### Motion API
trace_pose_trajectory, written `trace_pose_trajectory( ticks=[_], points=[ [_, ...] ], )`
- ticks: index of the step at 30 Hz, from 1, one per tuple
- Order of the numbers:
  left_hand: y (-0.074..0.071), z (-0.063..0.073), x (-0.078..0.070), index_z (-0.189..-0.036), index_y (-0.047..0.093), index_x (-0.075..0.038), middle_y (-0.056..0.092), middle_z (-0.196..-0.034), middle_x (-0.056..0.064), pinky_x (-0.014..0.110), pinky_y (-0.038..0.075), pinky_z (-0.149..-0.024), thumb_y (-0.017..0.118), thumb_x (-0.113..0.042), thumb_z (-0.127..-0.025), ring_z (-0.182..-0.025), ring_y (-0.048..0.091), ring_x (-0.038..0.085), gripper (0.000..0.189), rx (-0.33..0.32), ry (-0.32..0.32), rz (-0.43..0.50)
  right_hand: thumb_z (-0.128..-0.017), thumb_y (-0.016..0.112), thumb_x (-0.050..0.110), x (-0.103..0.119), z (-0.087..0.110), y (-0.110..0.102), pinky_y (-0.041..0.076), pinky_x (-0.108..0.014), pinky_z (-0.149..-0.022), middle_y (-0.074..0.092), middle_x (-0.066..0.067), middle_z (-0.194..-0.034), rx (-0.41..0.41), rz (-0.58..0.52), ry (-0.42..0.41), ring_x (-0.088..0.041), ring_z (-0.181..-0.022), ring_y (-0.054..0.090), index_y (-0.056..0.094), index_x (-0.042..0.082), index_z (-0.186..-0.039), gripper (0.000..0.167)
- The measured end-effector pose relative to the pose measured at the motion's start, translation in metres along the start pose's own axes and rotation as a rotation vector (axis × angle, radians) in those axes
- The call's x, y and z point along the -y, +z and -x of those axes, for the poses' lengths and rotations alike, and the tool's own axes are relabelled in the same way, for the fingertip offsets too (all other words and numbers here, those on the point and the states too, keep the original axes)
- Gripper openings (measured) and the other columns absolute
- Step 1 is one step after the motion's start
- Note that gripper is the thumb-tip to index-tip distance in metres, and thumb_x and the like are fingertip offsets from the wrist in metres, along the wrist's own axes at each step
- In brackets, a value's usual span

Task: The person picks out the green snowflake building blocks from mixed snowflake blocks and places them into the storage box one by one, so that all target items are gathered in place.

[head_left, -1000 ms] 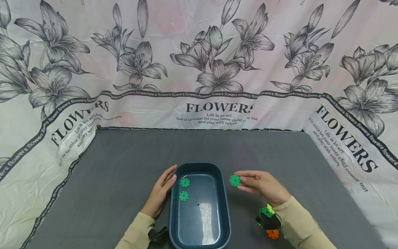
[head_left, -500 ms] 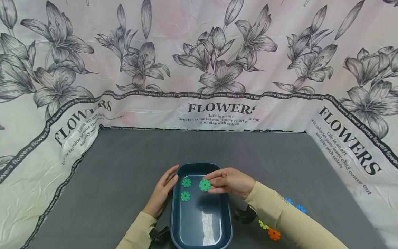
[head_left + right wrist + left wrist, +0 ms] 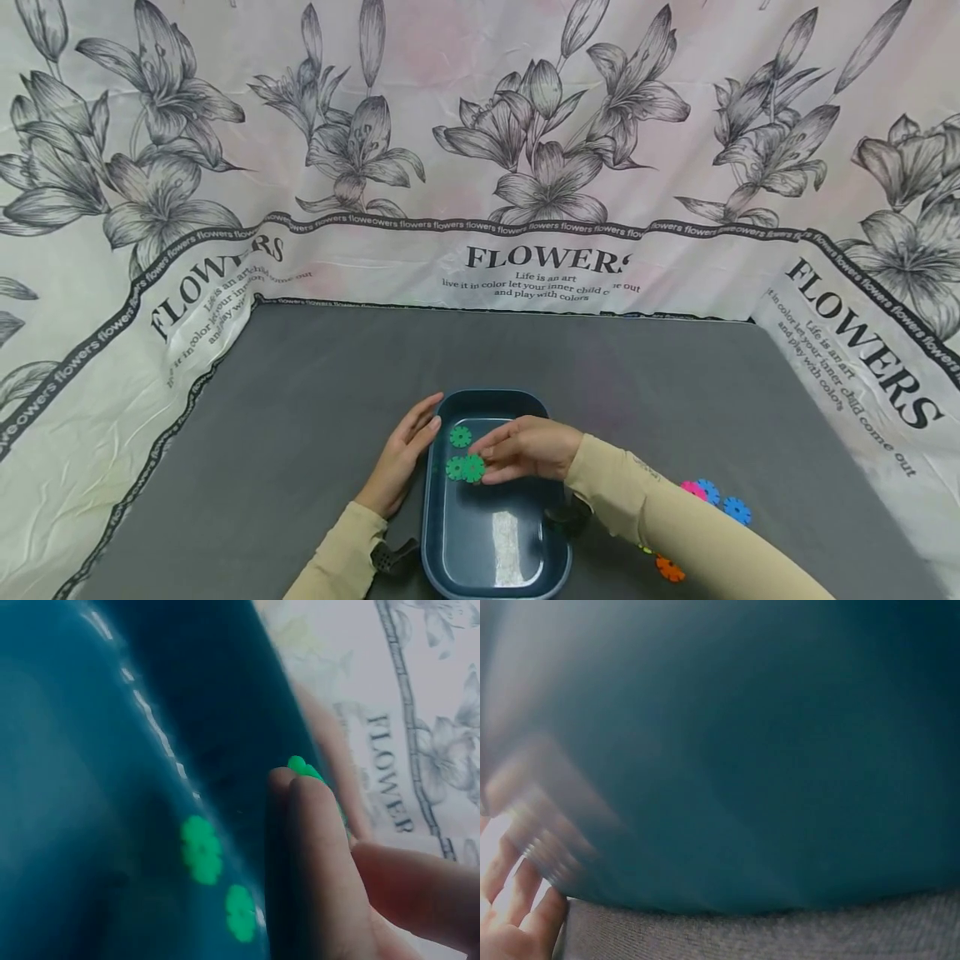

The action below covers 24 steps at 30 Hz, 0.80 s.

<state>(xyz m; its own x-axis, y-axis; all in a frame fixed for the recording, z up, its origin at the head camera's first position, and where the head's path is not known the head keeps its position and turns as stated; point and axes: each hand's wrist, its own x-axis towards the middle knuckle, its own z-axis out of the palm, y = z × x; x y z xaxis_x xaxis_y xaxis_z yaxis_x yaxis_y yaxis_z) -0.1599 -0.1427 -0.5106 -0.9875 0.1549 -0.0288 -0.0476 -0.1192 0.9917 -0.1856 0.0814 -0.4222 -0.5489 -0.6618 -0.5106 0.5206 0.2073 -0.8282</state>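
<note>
My right hand (image 3: 531, 450) is over the blue tray (image 3: 429, 533) and pinches a green notched disc (image 3: 472, 468) between thumb and fingers. Inside the tray, near its left wall, lie two more green discs: the farther green disc (image 3: 461, 437) shows whole, while the nearer green disc (image 3: 454, 468) is partly covered by the held one in the head view. In the right wrist view the held disc peeks out behind my fingers (image 3: 322, 847). My left hand (image 3: 401, 458) rests against the tray's left side, its fingers fairly straight along the outer wall.
Right of the tray, partly behind my right sleeve, lie loose discs: blue discs (image 3: 737, 510), a pink disc (image 3: 694, 490), an orange disc (image 3: 670, 568) and a sliver of yellow-green. A grey cloth (image 3: 337, 358) covers the table, with a flower-printed sheet (image 3: 555, 183) behind.
My right hand has carried the green disc leftward from beside the tray to over its left part, near the nearer disc. My left hand has stayed at the tray's side.
</note>
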Motion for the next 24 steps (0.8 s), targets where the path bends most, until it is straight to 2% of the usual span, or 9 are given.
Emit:
trace_pose_trajectory(
  ticks=[4, 11, 18, 24],
  points=[
    [-0.001, 0.0, -0.001, -0.143, 0.043, -0.027, 0.039, -0.148, -0.002, 0.051, 0.024, -0.113, 0.055, -0.036, -0.097, -0.137, 0.035, 0.02, 0.048, -0.004, -0.009, -0.004, -0.093, 0.054, -0.002, -0.005, -0.01, 0.009, 0.056, -0.03, -0.08, 0.069, -0.014, -0.098, 0.005, 0.056, 0.052, -0.017, -0.083, 0.069, 0.06, -0.011, -0.12, 0.029],
    [-0.001, 0.001, -0.003, -0.142, 0.044, -0.028, 0.041, -0.147, 0.001, 0.05, 0.025, -0.113, 0.056, -0.035, -0.097, -0.136, 0.037, 0.021, 0.047, -0.005, -0.009, 0.017, -0.091, 0.056, -0.005, -0.013, -0.021, 0.022, 0.057, -0.032, -0.075, 0.071, -0.016, -0.092, -0.011, 0.144, 0.087, -0.017, -0.076, 0.07, 0.065, -0.009, -0.112, 0.023],
    [0.0, 0.001, -0.004, -0.14, 0.045, -0.03, 0.04, -0.148, -0.001, 0.049, 0.024, -0.114, 0.056, -0.036, -0.096, -0.137, 0.035, 0.019, 0.046, -0.007, -0.017, 0.034, -0.088, 0.058, -0.008, -0.018, -0.024, 0.028, 0.057, -0.03, -0.073, 0.071, -0.017, -0.09, -0.057, 0.207, 0.069, -0.015, -0.073, 0.069, 0.066, -0.01, -0.108, 0.021],
    [0.0, 0.001, -0.004, -0.142, 0.044, -0.027, 0.04, -0.148, 0.0, 0.048, 0.024, -0.113, 0.057, -0.037, -0.096, -0.137, 0.035, 0.019, 0.048, -0.001, -0.014, 0.035, -0.086, 0.062, -0.008, -0.022, -0.026, 0.029, 0.058, -0.03, -0.069, 0.071, -0.018, -0.087, -0.113, 0.284, 0.036, -0.013, -0.069, 0.068, 0.067, -0.009, -0.103, 0.017]
  ],
)
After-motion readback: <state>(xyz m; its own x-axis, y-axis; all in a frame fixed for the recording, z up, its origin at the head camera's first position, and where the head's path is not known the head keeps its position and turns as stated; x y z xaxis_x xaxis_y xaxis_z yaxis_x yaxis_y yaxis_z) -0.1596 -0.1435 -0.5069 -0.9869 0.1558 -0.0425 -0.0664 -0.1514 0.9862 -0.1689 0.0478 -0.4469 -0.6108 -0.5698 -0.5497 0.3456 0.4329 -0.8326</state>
